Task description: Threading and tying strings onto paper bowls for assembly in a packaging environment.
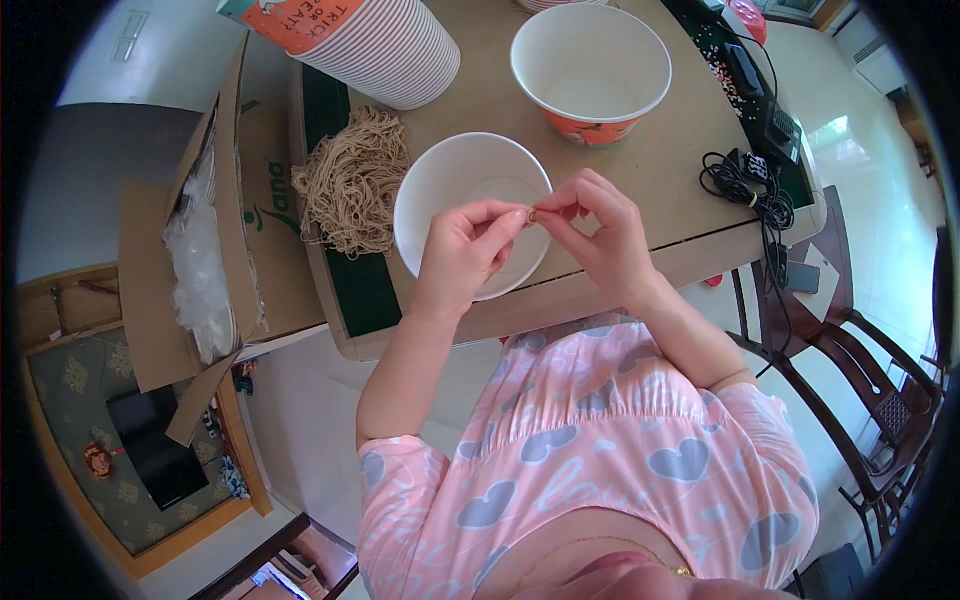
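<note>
Item pinched between my left hand (462,250) and right hand (598,235): too small and mostly hidden by fingertips to identify; possibly a bit of tan string (532,215). Both hands closed on it, held above the white paper bowl (440,180) near the table's (660,190) front edge. Heap of tan string (352,182) lay toward the left edge.

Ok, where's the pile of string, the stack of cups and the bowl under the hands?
pile of string (352,185), head view, middle of the bundle.
stack of cups (385,45), head view, ribbed side.
bowl (440,190), head view, inner left wall.
</note>
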`<state>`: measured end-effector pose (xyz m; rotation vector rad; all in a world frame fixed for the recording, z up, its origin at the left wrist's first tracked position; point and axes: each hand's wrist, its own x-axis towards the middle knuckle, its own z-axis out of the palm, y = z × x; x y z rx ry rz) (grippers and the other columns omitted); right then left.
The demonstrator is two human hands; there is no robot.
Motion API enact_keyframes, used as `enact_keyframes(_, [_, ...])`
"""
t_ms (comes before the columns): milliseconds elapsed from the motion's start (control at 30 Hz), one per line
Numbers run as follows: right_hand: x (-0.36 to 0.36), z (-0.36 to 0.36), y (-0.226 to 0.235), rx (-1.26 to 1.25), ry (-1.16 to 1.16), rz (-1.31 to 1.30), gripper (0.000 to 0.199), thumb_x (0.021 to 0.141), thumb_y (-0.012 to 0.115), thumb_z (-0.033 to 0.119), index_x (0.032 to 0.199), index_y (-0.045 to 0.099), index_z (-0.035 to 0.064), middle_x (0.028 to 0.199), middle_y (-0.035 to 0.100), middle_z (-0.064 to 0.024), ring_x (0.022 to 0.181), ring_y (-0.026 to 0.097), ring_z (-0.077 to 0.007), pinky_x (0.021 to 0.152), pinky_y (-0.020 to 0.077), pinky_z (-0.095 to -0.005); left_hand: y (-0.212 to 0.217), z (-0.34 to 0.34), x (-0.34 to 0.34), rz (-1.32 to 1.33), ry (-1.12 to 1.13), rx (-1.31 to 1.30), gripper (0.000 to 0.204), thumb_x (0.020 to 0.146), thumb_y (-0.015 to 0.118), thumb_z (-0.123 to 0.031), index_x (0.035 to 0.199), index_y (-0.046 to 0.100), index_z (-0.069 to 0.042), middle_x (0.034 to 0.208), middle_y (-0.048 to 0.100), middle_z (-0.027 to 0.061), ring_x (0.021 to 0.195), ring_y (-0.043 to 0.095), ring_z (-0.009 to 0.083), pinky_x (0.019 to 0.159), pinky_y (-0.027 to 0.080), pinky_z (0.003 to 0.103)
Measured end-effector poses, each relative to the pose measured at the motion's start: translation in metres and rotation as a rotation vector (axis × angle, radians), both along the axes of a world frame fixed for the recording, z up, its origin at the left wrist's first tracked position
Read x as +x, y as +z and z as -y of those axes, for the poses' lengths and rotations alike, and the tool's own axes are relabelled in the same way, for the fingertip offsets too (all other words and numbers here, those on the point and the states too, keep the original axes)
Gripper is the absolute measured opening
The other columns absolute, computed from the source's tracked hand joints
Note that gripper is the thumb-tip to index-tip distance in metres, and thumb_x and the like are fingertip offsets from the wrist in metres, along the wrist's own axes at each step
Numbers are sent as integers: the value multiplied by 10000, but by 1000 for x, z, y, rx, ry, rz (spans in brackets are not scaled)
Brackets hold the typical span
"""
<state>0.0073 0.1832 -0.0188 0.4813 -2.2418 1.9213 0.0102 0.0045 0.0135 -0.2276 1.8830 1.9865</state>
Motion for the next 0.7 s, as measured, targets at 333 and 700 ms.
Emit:
enact_keyframes(333, [-2,2,0,13,14,-5,94,796,675,-17,874,637,19,807,559,-52,720,555,-157,640,470,-284,1,0,-1,-34,7,-34,94,882,642,-54,928,696,6,654,568,-37,535,442,6,449,311,170])
enact_keyframes(700, [-3,1,0,18,59,26,112,799,682,-5,895,630,16,821,552,-56,717,563,-159,634,479,-289,0,-1,-2,-53,17,-67,82,874,661,-70,881,698,2,642,568,-43,538,442,9,458,311,178])
